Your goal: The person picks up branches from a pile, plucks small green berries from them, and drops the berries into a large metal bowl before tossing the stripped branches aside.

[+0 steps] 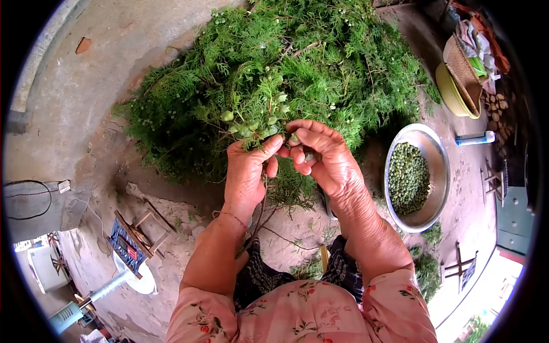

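In the head view my left hand (250,170) is closed around a leafy evergreen sprig (264,108) that carries several pale green seed cones. The sprig's thin brown stem hangs down below the hand. Close beside it, my right hand (331,157) pinches a small green cone (294,138) between thumb and fingers. The two hands nearly touch. Behind them spreads a big heap of cut evergreen branches (366,74). To the right, a round metal basin (439,177) holds many picked green cones (408,177).
A yellow basin (449,94) with a woven basket stands at the far right, near a blue-white tube (475,138). A small stool (128,246) and a pedestal fan (103,288) are at lower left. Loose twigs lie on the concrete floor (131,34).
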`<state>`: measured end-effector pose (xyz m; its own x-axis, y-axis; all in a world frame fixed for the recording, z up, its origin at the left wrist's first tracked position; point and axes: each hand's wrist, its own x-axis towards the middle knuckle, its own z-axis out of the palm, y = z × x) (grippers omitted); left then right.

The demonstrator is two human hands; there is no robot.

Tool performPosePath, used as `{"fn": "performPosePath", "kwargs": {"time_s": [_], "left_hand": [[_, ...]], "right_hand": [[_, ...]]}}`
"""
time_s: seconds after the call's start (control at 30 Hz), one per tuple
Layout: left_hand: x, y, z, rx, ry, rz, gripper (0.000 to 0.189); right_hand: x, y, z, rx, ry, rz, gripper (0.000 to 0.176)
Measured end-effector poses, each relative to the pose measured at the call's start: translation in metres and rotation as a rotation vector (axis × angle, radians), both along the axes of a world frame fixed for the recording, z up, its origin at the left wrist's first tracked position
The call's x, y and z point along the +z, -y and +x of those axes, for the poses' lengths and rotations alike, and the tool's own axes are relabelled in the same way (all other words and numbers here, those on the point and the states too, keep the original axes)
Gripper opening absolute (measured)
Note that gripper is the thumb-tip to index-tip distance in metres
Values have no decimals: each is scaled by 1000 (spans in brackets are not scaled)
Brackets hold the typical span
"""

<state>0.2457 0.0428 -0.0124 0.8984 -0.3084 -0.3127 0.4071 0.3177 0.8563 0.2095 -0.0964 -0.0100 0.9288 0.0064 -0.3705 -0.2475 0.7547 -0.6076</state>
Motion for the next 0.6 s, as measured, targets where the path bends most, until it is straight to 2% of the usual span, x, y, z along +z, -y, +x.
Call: {"fn": "performPosePath", "kwargs": {"time_s": [0.1, 0.2, 0.23, 0.27, 0.33, 0.43, 0.6], "left_hand": [[-4, -2, 0, -8, -2, 5, 9], [-1, 0, -1, -19, 41, 51, 10], [-3, 0, -2, -20, 41, 51, 10], [-6, -1, -2, -65, 58, 76, 10], [-12, -2, -3, -110, 75, 101, 10], [-11, -1, -4, -212, 126, 159, 7], [-5, 3, -7, -190, 142, 160, 12]], "right_hand": [[-1, 3, 0, -33, 16, 137, 9], [-6, 1, 0, -70, 78, -90, 13], [-3, 1, -1, -38, 54, -232, 18], [0, 0, -2, -40, 54, -232, 18], [8, -6, -2, -59, 32, -419, 21], [6, -8, 0, -81, 34, -467, 21], [2, -6, 1, -64, 37, -521, 19]]}}
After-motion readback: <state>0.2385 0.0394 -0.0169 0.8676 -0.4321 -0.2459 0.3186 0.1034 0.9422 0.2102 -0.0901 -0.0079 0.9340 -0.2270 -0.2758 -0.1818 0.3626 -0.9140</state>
